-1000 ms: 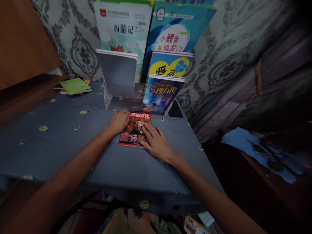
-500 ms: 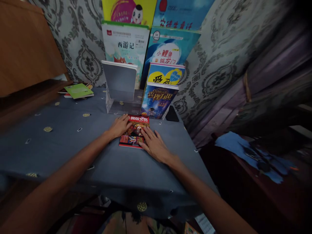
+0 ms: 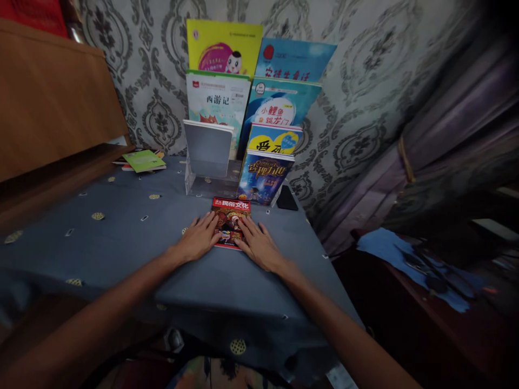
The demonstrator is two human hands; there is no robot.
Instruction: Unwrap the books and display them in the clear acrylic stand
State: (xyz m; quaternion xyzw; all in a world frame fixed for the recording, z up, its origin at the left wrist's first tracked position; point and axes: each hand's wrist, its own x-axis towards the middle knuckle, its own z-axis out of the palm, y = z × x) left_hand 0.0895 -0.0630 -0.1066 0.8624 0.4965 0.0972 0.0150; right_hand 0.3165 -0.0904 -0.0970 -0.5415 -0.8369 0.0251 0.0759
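Note:
A small red and black book (image 3: pixel 230 213) lies flat on the blue-grey tablecloth, its front cover up. My left hand (image 3: pixel 199 236) rests along its left edge, fingers stretched out and touching it. From the right, my right hand (image 3: pixel 259 246) lies with spread fingertips on the cover's right side. Just behind the book stands a clear stepped display rack (image 3: pixel 203 186). Its right side bears a dark blue book (image 3: pixel 264 178) in front, with a yellow and blue book (image 3: pixel 275 139) behind it. A plain grey panel or book back (image 3: pixel 208 150) leans in the rack's left front.
Taller books, among them a white one (image 3: pixel 217 102) and a yellow one (image 3: pixel 227 46), stand at the rack's back. A dark phone-like slab (image 3: pixel 286 198) lies right of it. A green book (image 3: pixel 144 160) tops a small pile at left. A purple curtain (image 3: pixel 365 178) hangs at right.
My left hand has slid down the book's left side toward me, uncovering more of its title. The right hand stays on the cover. The camera has tilted up, showing more of the wall.

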